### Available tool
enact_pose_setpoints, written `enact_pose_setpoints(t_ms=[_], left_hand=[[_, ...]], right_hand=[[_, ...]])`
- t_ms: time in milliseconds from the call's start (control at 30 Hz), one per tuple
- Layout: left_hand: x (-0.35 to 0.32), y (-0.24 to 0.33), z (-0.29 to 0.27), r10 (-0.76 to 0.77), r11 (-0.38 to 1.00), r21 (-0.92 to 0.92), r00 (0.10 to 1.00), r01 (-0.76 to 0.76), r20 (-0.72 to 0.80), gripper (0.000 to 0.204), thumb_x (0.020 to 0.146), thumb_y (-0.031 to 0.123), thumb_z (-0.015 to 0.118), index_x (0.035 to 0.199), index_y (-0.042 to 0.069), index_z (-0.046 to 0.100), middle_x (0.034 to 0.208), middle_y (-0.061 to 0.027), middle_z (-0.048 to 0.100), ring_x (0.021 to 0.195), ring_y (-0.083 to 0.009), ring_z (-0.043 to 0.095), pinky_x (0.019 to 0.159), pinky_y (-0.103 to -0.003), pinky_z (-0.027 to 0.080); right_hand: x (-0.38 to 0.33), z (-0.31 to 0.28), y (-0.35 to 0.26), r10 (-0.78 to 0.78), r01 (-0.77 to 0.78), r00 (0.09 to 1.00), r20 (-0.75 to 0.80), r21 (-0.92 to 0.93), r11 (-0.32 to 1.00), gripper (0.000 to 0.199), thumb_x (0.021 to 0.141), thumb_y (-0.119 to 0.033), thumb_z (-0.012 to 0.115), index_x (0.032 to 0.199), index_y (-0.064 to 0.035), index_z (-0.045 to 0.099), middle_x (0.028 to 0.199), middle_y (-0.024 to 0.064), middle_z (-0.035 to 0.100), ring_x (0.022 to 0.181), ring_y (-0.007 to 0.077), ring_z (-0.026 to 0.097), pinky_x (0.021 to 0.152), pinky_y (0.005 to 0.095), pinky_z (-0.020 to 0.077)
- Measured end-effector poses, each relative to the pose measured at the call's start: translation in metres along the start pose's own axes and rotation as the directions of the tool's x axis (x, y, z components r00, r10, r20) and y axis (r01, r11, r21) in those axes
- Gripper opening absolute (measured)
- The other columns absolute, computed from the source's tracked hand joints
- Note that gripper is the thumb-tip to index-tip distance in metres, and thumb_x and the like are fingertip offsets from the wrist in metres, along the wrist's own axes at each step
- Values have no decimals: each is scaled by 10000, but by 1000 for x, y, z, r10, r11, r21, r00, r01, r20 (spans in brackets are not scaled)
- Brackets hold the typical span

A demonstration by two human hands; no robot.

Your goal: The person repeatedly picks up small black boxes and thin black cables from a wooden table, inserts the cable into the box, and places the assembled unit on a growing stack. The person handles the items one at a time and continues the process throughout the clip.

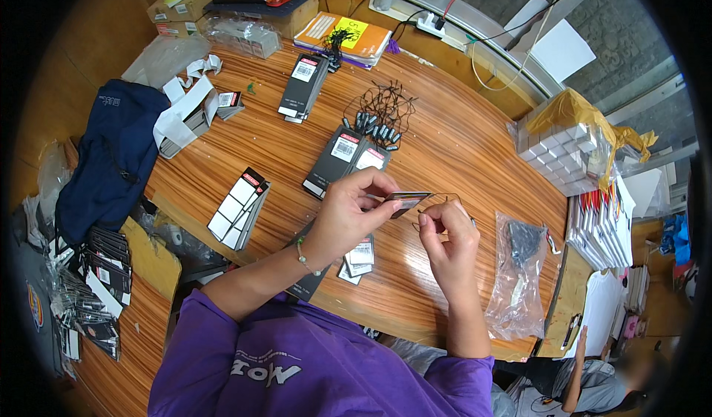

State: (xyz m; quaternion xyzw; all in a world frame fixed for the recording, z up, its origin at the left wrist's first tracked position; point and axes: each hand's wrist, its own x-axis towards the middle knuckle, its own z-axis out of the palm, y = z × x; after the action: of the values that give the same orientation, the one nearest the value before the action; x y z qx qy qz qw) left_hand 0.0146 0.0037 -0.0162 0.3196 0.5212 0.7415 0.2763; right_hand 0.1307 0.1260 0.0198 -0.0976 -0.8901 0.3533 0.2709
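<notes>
My left hand (354, 213) pinches a small stack of dark hang tags (408, 197) above the table's near half. A thin black string (445, 196) loops from the tags' right end to my right hand (452, 239), whose thumb and fingers are closed on it. Beyond my hands lie stacks of dark grey tags (331, 166) with white labels. Several black strings with small plastic ends (380, 129) are heaped against them. Under my left wrist are small white barcode tags (360, 257), and a dark tag stack there is partly hidden by my arm.
White label tags (239, 208) and another grey stack (302, 87) lie left and farther back. A clear plastic bag (519, 283) is at right, near a bag of white boxes (564, 146). A blue bag (111, 157) sits left. Another person (597, 384) is at lower right.
</notes>
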Motion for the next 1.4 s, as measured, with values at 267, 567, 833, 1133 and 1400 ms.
enact_pose_setpoints(t_ms=[267, 567, 833, 1133, 1400], left_hand=[[-3, 1, 7, -34, 999, 13, 999, 34, 25, 145, 793, -86, 602, 877, -14, 509, 975, -94, 569, 885, -100, 577, 709, -205, 534], [-6, -3, 11, -30, 999, 36, 999, 29, 35, 114, 799, -80, 596, 873, -33, 523, 985, -102, 586, 848, -100, 589, 693, -212, 551], [-7, 8, 10, 47, 945, 321, 998, -58, 40, 72, 781, -56, 621, 816, -42, 560, 911, -103, 634, 810, -116, 626, 680, -229, 550], [-5, 9, 5, 171, 830, 518, 978, -207, 116, 72, 764, -36, 637, 805, -43, 578, 857, -104, 640, 747, -141, 647, 631, -235, 537], [-5, 16, 5, 119, 761, 617, 979, -198, 166, 87, 767, -29, 637, 846, -45, 603, 828, -98, 638, 736, -140, 649, 629, -241, 542]], right_hand=[[-2, 5, 5, -92, 86, 994, -61, -89, 992, 111, 699, 31, 651, 695, 4, 544, 639, 106, 530, 571, 237, 490, 517, 327, 394], [-1, 5, 4, -112, 103, 992, -63, -131, 986, 108, 700, 30, 651, 696, 7, 546, 645, 107, 544, 567, 243, 499, 511, 332, 397], [-5, 13, 12, 158, -151, 987, -28, 171, 974, 95, 781, -21, 623, 719, 10, 557, 632, 62, 529, 563, 133, 487, 503, 264, 381], [-11, 25, 18, 301, -270, 953, 16, 495, 826, 75, 794, -27, 618, 792, 11, 553, 656, 56, 522, 571, 116, 476, 525, 248, 373], [-8, 19, 15, -189, 171, 981, -50, -247, 954, 122, 697, 14, 649, 765, -6, 550, 682, 106, 526, 624, 273, 503, 563, 354, 409]])
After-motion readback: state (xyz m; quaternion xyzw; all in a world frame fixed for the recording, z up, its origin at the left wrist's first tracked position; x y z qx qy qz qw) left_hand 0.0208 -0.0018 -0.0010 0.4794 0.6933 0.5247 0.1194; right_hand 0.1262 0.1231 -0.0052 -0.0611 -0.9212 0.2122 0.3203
